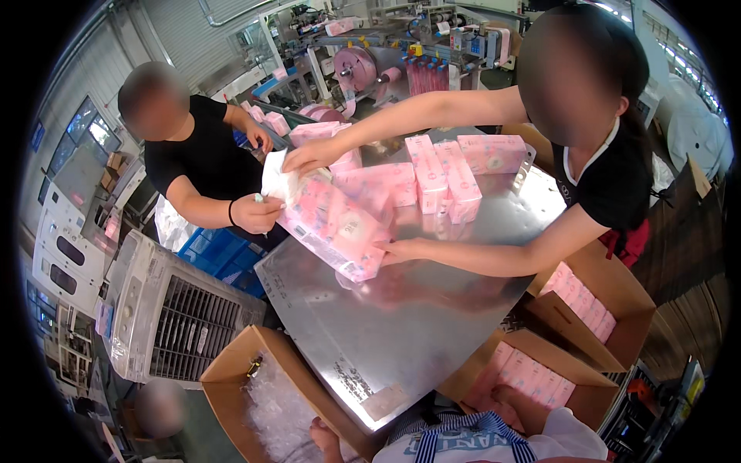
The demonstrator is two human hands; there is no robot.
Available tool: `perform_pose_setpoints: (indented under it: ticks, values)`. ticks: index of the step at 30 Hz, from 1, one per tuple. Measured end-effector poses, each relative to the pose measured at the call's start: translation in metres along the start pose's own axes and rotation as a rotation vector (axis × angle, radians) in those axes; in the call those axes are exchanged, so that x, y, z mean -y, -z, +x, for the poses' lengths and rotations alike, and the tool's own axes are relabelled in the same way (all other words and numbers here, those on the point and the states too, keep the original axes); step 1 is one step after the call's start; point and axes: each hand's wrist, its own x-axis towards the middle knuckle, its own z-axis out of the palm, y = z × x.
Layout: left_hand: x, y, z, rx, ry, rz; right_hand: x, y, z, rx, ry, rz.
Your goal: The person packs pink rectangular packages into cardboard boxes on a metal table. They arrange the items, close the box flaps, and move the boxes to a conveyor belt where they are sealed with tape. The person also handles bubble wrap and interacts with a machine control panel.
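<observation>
Pink packs (534, 376) by right hand (512, 404), left hand (325, 437) near plastic (279, 403), grips unclear

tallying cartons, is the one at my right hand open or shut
Open: pink packs show inside the carton, beside your right hand.

2 cartons (637, 318) hold pink packs (532, 376), 1 holds clear plastic (274, 409).

The packs (540, 378) are pink, cartons (297, 378) brown, the table (332, 309) silver, the apron (500, 426) blue with white stripes.
</observation>
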Motion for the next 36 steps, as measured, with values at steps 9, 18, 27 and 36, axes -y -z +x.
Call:
perform_pose_setpoints:
  ticks: [9, 18, 27, 36]
  values:
    - [-0.066, 0.086, -0.013, -0.132, 0.651, -0.835, -0.045, 0.009, -0.04, -0.201, 0.103, -0.013]
    - [-0.278, 0.111, -0.063, 0.06, -0.157, -0.899, 0.081, 0.066, -0.159, -0.662, 0.714, 0.262]
    - [-0.432, 0.031, -0.216, 0.751, -0.763, -0.468, 0.101, 0.075, -0.217, -0.526, 0.754, 1.018]
    - [-0.426, -0.012, -0.262, 1.004, -0.714, -0.629, 0.032, 0.065, -0.233, -0.719, 0.654, 1.14]
